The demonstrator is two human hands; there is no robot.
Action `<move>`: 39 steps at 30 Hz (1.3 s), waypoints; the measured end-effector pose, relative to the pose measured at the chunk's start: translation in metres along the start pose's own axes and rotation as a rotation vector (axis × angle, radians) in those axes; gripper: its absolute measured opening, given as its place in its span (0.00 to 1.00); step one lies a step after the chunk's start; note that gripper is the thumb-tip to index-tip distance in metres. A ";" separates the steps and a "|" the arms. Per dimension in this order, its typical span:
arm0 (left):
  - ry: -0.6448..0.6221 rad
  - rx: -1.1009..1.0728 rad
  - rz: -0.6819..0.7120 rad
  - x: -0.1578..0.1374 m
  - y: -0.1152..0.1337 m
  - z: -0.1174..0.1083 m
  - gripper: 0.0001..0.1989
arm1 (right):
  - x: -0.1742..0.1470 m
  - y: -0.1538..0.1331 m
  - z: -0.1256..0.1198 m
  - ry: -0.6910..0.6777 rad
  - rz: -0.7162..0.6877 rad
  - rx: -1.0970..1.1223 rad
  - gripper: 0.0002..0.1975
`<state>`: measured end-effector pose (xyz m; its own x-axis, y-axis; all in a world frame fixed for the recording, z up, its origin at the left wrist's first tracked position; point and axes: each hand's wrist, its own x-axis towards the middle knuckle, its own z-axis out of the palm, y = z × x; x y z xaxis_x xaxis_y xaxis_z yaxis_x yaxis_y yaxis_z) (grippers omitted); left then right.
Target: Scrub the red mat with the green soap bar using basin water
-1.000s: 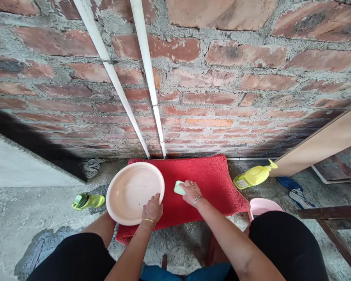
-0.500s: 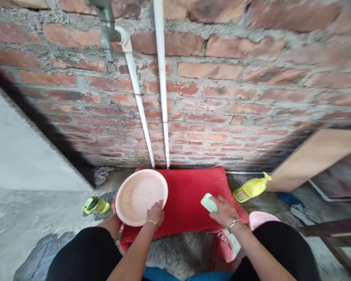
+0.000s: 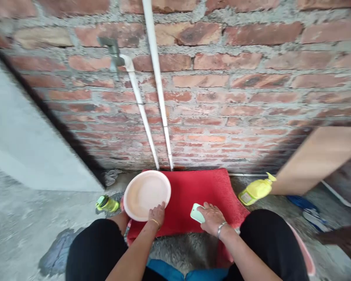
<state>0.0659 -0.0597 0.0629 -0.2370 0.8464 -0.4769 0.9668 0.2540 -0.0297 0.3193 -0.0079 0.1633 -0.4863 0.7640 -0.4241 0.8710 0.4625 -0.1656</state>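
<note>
Right hand (image 3: 213,218), seen with a silver-coloured bangle (image 3: 220,229) at the wrist, has its fingers and thumb closed on a pale mint-green, flat, round-cornered object (image 3: 197,213). This object is over the front middle of a red, rough-textured cloth (image 3: 204,186), its outer end exposed; whether its underside meets the cloth cannot be told.

Left hand (image 3: 157,214), with a thin gold-coloured bracelet (image 3: 155,221), lies over the near right rim of a round, pale pink basin (image 3: 146,195). Its fingers lie close together on the rim; the thumb is hidden, so whether the rim is pinched cannot be told. The basin occupies the left end of the red cloth and overhangs its edge — no contents can be made out inside.

Surroundings, taken from the red cloth: just beyond its right edge, a yellow pump bottle (image 3: 255,191) bearing a label; near its left end, a lime-green and dark container (image 3: 107,203); behind it, a red brick wall (image 3: 210,82) with two slender white pipes (image 3: 160,89) and a grey tap (image 3: 114,54) — the latter above the cloth's left end.
</note>
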 end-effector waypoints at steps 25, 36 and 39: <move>-0.082 -0.273 0.119 0.001 -0.032 -0.027 0.18 | 0.017 0.002 0.007 -0.096 -0.049 -0.065 0.29; -0.123 -0.305 -0.051 0.051 -0.041 -0.015 0.13 | 0.022 0.025 0.024 -0.141 -0.024 -0.021 0.28; -0.146 -0.191 0.004 0.054 -0.037 -0.016 0.14 | 0.019 0.032 0.023 -0.124 -0.017 0.006 0.28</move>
<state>0.0160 -0.0162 0.0522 -0.2031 0.7746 -0.5990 0.9288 0.3461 0.1326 0.3400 0.0107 0.1293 -0.4885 0.6944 -0.5283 0.8635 0.4718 -0.1784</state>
